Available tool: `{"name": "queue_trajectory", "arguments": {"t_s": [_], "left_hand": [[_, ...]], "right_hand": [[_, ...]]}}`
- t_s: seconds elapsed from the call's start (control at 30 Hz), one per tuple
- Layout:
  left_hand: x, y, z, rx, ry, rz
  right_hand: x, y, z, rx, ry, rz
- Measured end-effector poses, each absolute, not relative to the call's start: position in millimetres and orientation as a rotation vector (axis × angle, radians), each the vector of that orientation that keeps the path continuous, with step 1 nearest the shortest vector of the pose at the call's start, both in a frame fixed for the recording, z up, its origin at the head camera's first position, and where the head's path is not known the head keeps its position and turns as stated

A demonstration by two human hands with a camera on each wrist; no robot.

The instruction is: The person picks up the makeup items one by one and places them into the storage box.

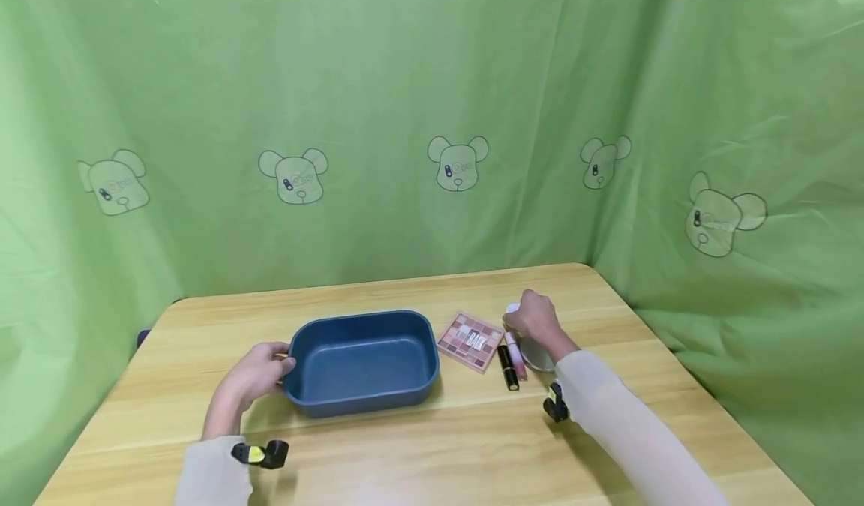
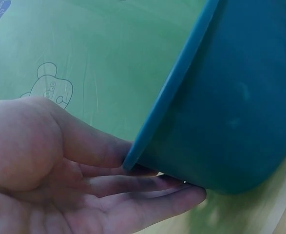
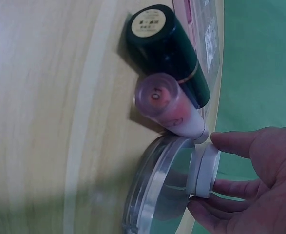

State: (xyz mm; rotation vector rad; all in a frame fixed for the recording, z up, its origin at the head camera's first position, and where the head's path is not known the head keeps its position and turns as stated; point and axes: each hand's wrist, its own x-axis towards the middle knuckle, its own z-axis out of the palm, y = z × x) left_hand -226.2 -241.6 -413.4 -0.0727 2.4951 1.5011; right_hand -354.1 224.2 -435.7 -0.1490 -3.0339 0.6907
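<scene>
At the left end of a dark blue rectangular basin (image 1: 367, 367), my left hand (image 1: 256, 375) pinches the rim, thumb on top and fingers underneath against the outer wall (image 2: 216, 146). My right hand (image 1: 536, 318) pinches a small white round disc-shaped item (image 3: 208, 170) between thumb and fingers. Right beside that item lies a round, clear-rimmed piece with a shiny mirror-like face (image 3: 155, 195), partly covered by the hand and wrist in the head view. Close by are a pink lip gloss tube (image 1: 516, 356) and a black lipstick (image 1: 508, 368), side by side.
A pink eyeshadow palette (image 1: 470, 341) lies between the basin and the lipstick. Everything rests on a light wooden table (image 1: 405, 461). Green curtains (image 1: 378, 79) with bear prints hang behind it and along both sides.
</scene>
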Motion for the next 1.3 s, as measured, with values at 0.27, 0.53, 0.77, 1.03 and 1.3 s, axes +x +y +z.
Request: {"name": "queue_trajectory", "arguments": {"t_s": [0.27,0.53,0.77,1.03,1.3], "left_hand": [[-226,-243,-413,-0.074,2.508,1.496],[-226,-242,-413,-0.08,2.505,1.494],[-227,-241,-413,-0.083,2.499,1.495],[-227,-241,-413,-0.082,2.533,1.449],[-228,-243,-414,-0.071,2.55,1.432]], "right_hand": [[-355,223,-436,-0.112,-3.027,0.684],[-354,226,-433,-0.097,-3.081,0.669],[-353,230,-437,-0.099,-3.05,0.76],[-349,233,-436,-0.084,-3.028,0.786],[-351,231,-426,-0.07,-3.016,0.796]]}}
